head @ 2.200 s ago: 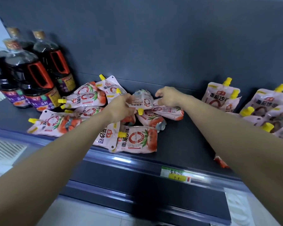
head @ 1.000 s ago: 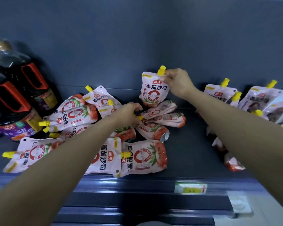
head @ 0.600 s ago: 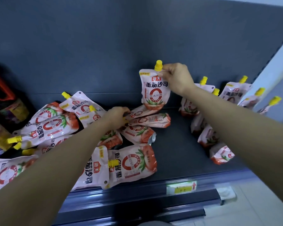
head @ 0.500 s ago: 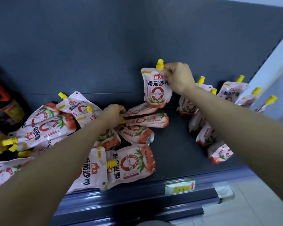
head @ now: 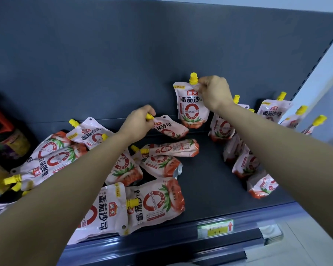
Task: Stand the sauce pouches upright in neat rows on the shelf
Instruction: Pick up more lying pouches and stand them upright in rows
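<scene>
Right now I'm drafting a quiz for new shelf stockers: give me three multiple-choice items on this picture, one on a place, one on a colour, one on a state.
1. Where is the right-hand pouch, held by the right hand?
A. Upright at the back of the shelf
B. Flat at the front edge
C. On the floor

2. What colour are the pouch caps?
A. Red
B. Yellow
C. Green

3. How does the left-hand pouch, in the grip of the left hand, lie?
A. Standing upright
B. Tilted, cap end raised
C. Buried under other pouches

Answers:
1 A: it is label-forward, cap up, just before the dark back panel.
2 B: every visible spout cap is yellow.
3 B: the hand pinches its cap end while its base points down to the right.
</scene>
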`<act>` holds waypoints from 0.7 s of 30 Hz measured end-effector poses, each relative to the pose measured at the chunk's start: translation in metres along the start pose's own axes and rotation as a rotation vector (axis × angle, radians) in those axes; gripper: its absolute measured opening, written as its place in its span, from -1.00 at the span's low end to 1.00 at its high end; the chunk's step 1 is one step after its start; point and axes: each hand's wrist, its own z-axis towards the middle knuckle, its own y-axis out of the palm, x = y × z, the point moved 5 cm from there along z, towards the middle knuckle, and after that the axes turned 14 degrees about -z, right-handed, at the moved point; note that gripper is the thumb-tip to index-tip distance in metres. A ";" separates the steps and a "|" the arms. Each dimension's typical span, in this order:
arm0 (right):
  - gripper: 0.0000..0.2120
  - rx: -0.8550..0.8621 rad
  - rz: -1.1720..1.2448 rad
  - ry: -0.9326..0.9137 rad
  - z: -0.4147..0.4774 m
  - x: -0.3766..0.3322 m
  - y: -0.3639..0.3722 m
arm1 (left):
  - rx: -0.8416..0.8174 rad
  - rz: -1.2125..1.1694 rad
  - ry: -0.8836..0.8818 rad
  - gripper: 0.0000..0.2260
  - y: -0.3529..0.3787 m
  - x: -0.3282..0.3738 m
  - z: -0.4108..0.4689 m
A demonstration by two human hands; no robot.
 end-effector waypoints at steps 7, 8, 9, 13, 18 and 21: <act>-0.79 -0.064 -0.012 0.023 0.000 0.004 0.011 | 0.097 0.038 0.041 -0.79 -0.021 0.010 0.011; -0.80 -0.088 -0.015 0.024 0.000 0.005 0.015 | 0.103 0.036 0.043 -0.78 -0.023 0.012 0.012; -0.81 -0.113 -0.020 0.025 -0.001 0.005 0.020 | 0.106 0.036 0.044 -0.77 -0.025 0.013 0.013; -0.82 -0.202 0.001 0.058 -0.002 0.010 0.037 | 0.115 0.020 0.022 -0.77 -0.030 0.016 0.015; -0.80 -0.293 0.020 0.137 -0.002 0.021 0.053 | 0.098 -0.005 -0.015 -0.78 -0.026 0.016 0.017; -0.78 -0.263 0.041 0.173 -0.004 0.025 0.054 | 0.110 0.043 -0.048 -0.77 -0.025 0.012 0.016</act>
